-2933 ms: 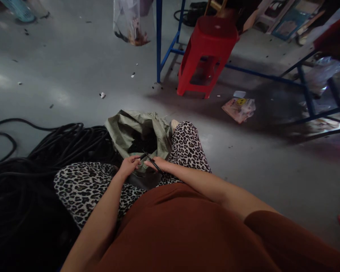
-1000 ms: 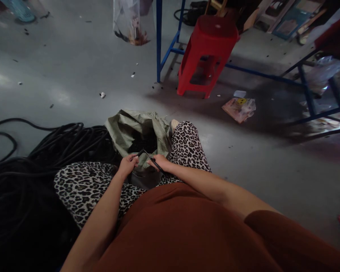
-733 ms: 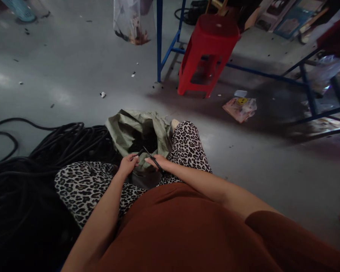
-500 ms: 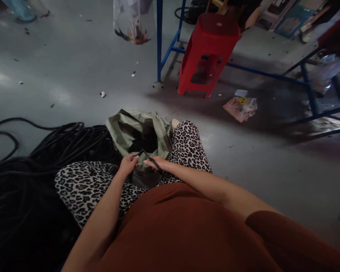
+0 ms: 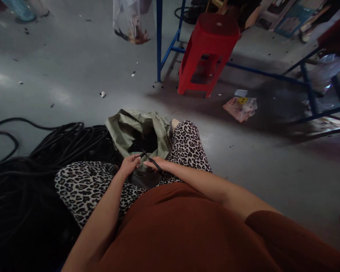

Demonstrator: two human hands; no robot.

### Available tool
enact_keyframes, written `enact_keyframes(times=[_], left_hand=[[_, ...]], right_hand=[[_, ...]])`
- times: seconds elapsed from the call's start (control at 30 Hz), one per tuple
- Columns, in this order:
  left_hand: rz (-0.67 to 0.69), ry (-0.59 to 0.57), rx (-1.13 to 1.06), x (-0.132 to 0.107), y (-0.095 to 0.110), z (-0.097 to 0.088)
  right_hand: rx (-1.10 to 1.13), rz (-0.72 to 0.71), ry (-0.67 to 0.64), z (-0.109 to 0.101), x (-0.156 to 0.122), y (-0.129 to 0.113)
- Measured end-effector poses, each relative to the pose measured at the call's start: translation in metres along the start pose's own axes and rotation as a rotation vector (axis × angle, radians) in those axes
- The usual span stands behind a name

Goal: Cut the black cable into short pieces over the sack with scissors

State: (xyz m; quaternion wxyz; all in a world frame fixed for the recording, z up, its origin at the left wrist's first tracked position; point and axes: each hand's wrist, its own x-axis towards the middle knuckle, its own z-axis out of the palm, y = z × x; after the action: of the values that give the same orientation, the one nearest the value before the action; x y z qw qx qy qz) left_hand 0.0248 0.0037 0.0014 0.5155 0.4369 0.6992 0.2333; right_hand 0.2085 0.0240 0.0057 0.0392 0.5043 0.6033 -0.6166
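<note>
Between my knees stands a greenish woven sack (image 5: 120, 128), its mouth spread, with dark pieces (image 5: 144, 142) inside. Over its near rim, my left hand (image 5: 129, 165) pinches a short black end of what looks like rubber cord (image 5: 142, 154). My right hand (image 5: 156, 164) is closed around black-handled scissors (image 5: 154, 162), whose blades point up and left against the cord's tip. The two hands are close together, a small gap apart. Left of the sack lies a heap of long black cord (image 5: 70, 139); whether the held piece joins it is hidden.
A red plastic stool (image 5: 209, 49) stands ahead beside a blue metal frame (image 5: 159, 45). On the floor lies a crumpled printed plastic bag (image 5: 240, 108). A clear bag (image 5: 133, 22) hangs at the top. Small scraps dot the grey floor (image 5: 73, 60).
My left hand has shifted slightly right with the black cord, closer to the scissors. My right hand stays nearly in place. The surroundings look the same.
</note>
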Motion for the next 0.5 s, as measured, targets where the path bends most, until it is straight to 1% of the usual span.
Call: enact_keyframes(times=[0.23, 0.5], left_hand=[[0.003, -0.024, 0.016, -0.0017, 0.0025, 0.0004], [-0.027, -0.047, 0.013, -0.0023, 0.0033, 0.0003]], right_hand=[[-0.006, -0.037, -0.030, -0.0003, -0.0001, 0.0003], [-0.104, -0.048, -0.013, -0.0022, 0.0005, -0.0013]])
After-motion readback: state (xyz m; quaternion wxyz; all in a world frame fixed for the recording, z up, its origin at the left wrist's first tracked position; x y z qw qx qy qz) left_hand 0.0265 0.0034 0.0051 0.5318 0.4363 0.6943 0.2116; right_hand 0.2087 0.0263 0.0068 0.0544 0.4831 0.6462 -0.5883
